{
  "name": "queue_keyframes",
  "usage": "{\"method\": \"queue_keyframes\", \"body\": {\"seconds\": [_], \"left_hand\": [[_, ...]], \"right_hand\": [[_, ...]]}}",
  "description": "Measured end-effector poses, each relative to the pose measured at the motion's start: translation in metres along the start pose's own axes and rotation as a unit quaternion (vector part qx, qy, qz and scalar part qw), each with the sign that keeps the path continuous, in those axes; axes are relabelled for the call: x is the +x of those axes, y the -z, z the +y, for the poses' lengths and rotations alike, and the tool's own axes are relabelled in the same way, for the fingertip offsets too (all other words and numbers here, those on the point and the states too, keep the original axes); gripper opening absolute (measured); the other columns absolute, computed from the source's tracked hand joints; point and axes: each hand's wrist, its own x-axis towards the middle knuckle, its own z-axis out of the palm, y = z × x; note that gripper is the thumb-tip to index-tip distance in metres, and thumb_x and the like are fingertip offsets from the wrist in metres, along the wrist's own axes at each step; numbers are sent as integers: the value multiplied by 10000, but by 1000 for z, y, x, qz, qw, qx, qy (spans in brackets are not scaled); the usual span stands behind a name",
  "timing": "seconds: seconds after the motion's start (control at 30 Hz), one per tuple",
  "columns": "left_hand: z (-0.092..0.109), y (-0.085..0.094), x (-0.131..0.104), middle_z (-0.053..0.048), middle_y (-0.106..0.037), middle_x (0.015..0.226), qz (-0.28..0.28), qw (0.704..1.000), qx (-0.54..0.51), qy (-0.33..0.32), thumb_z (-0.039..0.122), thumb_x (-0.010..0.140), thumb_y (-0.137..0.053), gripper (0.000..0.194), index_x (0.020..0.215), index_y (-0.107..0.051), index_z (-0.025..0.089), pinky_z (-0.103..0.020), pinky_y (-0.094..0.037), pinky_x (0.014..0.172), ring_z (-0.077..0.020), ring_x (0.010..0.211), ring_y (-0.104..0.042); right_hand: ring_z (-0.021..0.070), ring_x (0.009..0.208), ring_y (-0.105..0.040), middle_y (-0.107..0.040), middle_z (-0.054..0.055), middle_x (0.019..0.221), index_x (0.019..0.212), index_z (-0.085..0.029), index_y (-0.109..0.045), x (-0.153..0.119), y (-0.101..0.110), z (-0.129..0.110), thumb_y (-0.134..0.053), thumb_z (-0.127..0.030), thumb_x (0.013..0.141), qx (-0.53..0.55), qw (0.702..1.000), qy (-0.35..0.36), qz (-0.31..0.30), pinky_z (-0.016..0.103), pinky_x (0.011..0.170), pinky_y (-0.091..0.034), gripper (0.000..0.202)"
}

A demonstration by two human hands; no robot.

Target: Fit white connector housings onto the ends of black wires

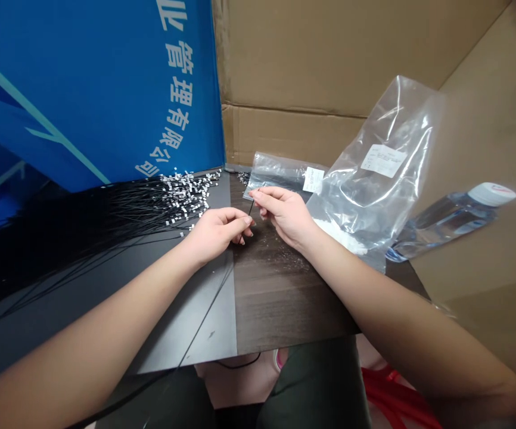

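Note:
My left hand pinches a thin black wire between thumb and fingers, above the middle of the table. Just right of it, my right hand has its fingertips closed on the wire's upper end; whether a small part is also between them is too small to tell. A length of wire trails from below my left hand toward the table's front edge. To the left lies a big pile of black wires with small white tips.
A clear bag with white pieces stands at the right, beside a water bottle. A flatter labelled bag lies behind my hands. Cardboard and a blue panel border the table.

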Motion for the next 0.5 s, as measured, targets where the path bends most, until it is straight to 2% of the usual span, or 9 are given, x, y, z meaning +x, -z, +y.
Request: {"method": "queue_keyframes", "body": {"seconds": [0.23,0.33,0.5], "left_hand": [[2,-2,-2,-61,-772,809,-43,998,46,-6,428,883,-732,276,813,-753,161,-260,-481,622,-126,632,-605],[3,-2,-2,-55,-767,794,-46,998,42,-5,404,880,-729,256,804,-750,161,-263,-482,629,-124,623,-602],[3,-3,-3,-50,-761,787,-44,999,27,1,388,878,-735,242,810,-747,155,-258,-471,622,-116,615,-595]], "right_hand": [[107,672,-533,-689,-5,810,855,-210,-796,0,-2,-1,-902,-425,730,-24,999,12,41,286,652,-457,270],[107,654,-526,-689,-5,772,805,-202,-787,-1,-5,-4,-913,-409,698,-32,997,31,56,294,654,-467,265],[107,657,-531,-691,-7,776,831,-203,-794,-1,-4,-4,-897,-414,735,-46,996,43,56,293,657,-466,253]]}}
